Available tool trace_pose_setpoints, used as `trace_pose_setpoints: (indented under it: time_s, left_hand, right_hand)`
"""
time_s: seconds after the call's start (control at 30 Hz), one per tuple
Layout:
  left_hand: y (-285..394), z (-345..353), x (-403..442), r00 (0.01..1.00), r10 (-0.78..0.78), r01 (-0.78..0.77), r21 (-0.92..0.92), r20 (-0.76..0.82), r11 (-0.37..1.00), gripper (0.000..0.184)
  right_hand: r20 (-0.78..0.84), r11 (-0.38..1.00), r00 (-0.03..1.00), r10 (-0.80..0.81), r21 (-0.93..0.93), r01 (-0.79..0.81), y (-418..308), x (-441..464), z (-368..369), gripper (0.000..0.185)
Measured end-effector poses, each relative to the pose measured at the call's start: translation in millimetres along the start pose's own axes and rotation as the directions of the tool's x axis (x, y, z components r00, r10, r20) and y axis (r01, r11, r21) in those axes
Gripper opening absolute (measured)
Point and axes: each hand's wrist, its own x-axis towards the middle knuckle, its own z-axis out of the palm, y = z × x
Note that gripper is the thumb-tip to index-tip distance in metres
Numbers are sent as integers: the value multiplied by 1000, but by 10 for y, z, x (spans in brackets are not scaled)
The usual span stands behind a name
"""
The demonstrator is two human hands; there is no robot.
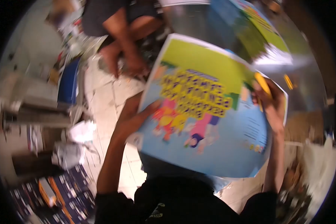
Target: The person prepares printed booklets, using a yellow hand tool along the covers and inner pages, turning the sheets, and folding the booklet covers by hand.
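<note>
A large printed sheet [198, 130], blue and lime green with cartoon children and dark lettering, is held up before my body, its print upside down to me. Its left edge lies in the grip of my left hand [138, 115], the thumb on the printed face and the other fingers hidden behind. At the right edge my right hand [268, 102] has its fingers closed around a yellow tool [263, 85], over the sheet. What kind of tool it is, I cannot tell.
Similar printed sheets [263, 28] lie on a shiny metal table [306, 82] at the upper right, near another yellow object [288, 81]. Another person's crossed forearms [123, 41] show at the top. Patterned boxes [59, 194] stand at the lower left, a blue panel [68, 82] above.
</note>
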Motion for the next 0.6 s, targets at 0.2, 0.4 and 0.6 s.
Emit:
trace_pose_setpoints:
  time_s: [0.2,0.4,0.6]
  left_hand:
    - [158,-340,502,875,457,-342,467,-157,815,44]
    - [862,-173,74,580,811,-735,-476,-73,483,78]
    - [1125,478,-122,669,737,-537,-620,101,572,73]
  right_hand:
    - [12,994,998,64,-87,-63,-193,-246,216,43]
    - [-42,997,996,75,-26,-76,42,-260,171,42]
    - [-11,997,997,71,-16,-71,71,-212,127,42]
